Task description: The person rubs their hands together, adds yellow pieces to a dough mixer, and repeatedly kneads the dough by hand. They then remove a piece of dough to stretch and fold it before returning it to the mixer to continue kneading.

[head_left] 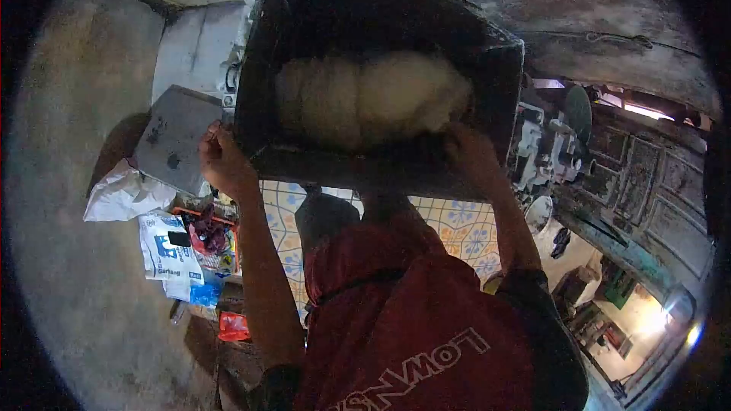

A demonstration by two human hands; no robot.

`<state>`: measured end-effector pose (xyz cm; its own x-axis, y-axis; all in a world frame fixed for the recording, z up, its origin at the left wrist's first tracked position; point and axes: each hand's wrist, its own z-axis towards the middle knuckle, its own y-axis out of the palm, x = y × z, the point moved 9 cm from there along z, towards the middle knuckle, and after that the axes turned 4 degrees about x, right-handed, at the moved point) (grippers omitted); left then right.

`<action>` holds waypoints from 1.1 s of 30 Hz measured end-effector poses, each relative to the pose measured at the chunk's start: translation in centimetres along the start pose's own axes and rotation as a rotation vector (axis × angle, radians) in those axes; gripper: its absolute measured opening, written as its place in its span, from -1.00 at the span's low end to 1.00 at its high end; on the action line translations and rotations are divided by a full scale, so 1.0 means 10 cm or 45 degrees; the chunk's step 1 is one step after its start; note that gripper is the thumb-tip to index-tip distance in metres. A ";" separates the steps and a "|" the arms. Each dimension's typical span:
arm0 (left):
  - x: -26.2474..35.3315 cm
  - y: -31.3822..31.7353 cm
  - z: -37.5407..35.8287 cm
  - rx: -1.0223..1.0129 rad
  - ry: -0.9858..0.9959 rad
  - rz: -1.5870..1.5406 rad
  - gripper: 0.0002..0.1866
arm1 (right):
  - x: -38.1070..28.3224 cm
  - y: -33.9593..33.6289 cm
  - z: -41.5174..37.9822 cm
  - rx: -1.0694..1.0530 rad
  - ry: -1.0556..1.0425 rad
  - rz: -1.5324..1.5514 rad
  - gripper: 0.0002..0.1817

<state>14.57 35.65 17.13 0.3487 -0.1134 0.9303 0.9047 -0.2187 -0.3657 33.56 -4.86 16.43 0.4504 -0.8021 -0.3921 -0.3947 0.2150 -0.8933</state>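
Observation:
A large pale mass that looks like dough (381, 99) lies in a dark metal trough (373, 161) in front of me. Its surface is smeared by motion. My left hand (222, 161) is raised at the trough's left outer edge, its fingers curled together; what they may hold is too small to make out. Over the front right rim, my right hand (470, 154) reaches into the trough, right at the lower right end of the dough. Shadow and blur hide the fingers of that hand.
Metal machine parts (544, 148) stick out right of the trough. At left stand a grey panel (179, 137), a white sack (129, 194) and a printed bag (169, 247) among small clutter. Patterned floor tiles (461, 236) show below. A wooden door (647, 175) is at right.

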 end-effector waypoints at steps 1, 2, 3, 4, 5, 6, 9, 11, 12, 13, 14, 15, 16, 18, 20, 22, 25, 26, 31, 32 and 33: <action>0.01 0.00 0.00 0.003 0.016 -0.045 -0.83 | 0.02 -0.01 0.00 -0.011 0.046 0.085 -0.69; 0.02 0.00 0.00 0.006 0.032 -0.090 -0.83 | 0.03 0.00 0.01 -0.071 0.079 0.040 -0.68; 0.02 0.00 0.00 0.009 0.048 -0.135 -0.84 | 0.03 0.00 0.03 -0.131 0.111 -0.004 -0.68; -0.01 0.00 0.00 -0.003 0.047 -0.138 -0.84 | 0.03 0.01 0.04 -0.193 0.143 -0.049 -0.68; -0.05 0.00 0.01 -0.014 0.046 -0.141 -0.84 | 0.03 0.01 0.05 -0.231 0.158 -0.089 -0.68; -0.10 0.00 0.02 -0.024 0.046 -0.143 -0.84 | 0.03 0.02 0.07 -0.269 0.172 -0.129 -0.68; -0.16 0.00 0.05 0.016 0.132 -0.382 -0.84 | -0.09 -0.02 0.09 -0.183 0.088 -0.132 -0.65; -0.15 -0.01 0.04 -0.008 0.091 -0.154 -0.84 | -0.10 0.01 0.10 -0.158 0.035 -0.162 -0.65; -0.14 -0.01 0.04 -0.019 0.070 -0.041 -0.84 | -0.04 0.10 0.13 -0.196 0.030 -0.209 -0.65; -0.14 -0.01 0.04 -0.007 0.072 -0.125 -0.84 | 0.01 0.16 0.15 -0.233 0.024 -0.256 -0.66; -0.17 -0.01 0.04 0.004 0.075 -0.209 -0.84 | -0.01 0.14 0.14 -0.178 -0.038 -0.219 -0.67; -0.15 -0.01 0.04 0.016 0.077 -0.293 -0.84 | -0.06 0.09 0.14 -0.124 -0.099 -0.182 -0.68; -0.16 -0.01 0.05 0.017 0.038 -0.232 -0.85 | -0.12 0.04 0.14 -0.069 -0.161 -0.144 -0.69; -0.17 -0.02 0.06 0.019 -0.039 -0.111 -0.86 | -0.12 0.04 0.15 -0.094 -0.140 -0.184 -0.70; -0.14 -0.01 0.03 0.034 -0.022 -0.160 -0.86 | -0.13 0.03 0.17 -0.063 -0.160 -0.152 -0.70; -0.13 -0.01 0.03 0.033 -0.007 -0.198 -0.87 | -0.11 0.03 0.21 0.026 -0.218 -0.048 -0.70; -0.13 -0.02 0.03 0.021 0.034 -0.178 -0.87 | 0.10 0.25 0.23 -0.240 -0.082 -0.323 -0.71; -0.10 -0.02 0.02 0.027 0.063 -0.131 -0.87 | 0.07 0.21 0.23 -0.201 -0.108 -0.276 -0.72; -0.10 -0.01 0.02 0.052 0.052 -0.136 -0.88 | -0.06 0.16 0.28 -0.285 -0.012 -0.218 -0.73; -0.11 -0.01 0.02 0.060 -0.006 -0.103 -0.88 | -0.11 0.17 0.29 -0.284 -0.044 -0.163 -0.72; -0.11 -0.02 0.02 0.069 -0.065 -0.069 -0.89 | -0.16 0.17 0.30 -0.283 -0.078 -0.106 -0.70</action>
<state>14.01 35.98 16.15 0.3097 -0.0533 0.9493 0.9340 -0.1703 -0.3142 34.52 -1.54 14.86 0.5337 -0.7754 -0.3374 -0.5176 0.0159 -0.8555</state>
